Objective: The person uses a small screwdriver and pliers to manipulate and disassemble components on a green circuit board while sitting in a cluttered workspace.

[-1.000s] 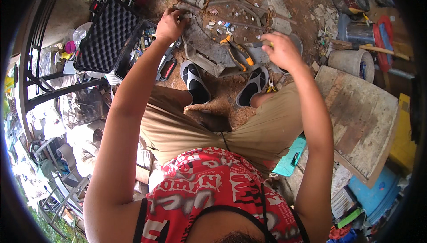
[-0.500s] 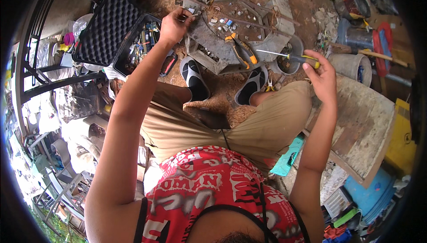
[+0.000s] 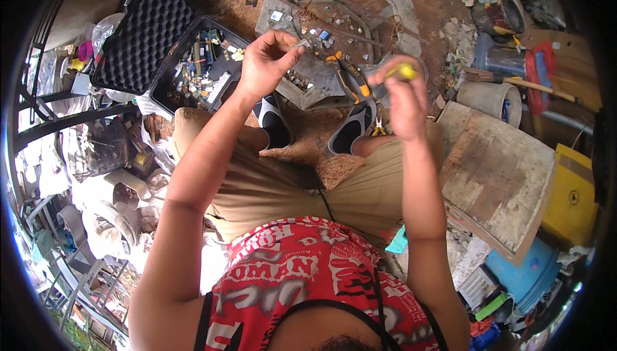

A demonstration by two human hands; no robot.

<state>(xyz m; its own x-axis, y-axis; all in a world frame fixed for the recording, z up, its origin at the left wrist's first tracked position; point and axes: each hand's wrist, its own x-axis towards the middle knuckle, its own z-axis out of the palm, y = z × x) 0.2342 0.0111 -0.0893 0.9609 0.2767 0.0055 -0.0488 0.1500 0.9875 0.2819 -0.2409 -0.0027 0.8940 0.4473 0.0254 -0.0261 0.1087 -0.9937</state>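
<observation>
Left hand (image 3: 267, 67): thumb and fingertips clamp the small pale piece (image 3: 300, 44) at twelve o'clock; we should pinch only its edges.
Right hand (image 3: 405, 105): fingers wrap the yellow-handled tool (image 3: 407, 71), blurred, between one and two o'clock; we should steady it, tip clear of skin.

Right of the weathered, rectangular wooden board (image 3: 498, 174) stands a flat yellow plastic panel (image 3: 571, 200). Just beyond the board sits a dusty grey round bucket (image 3: 477, 102); on its near side, a round blue plastic tub (image 3: 524, 275) and a white slotted basket (image 3: 476, 288).
</observation>
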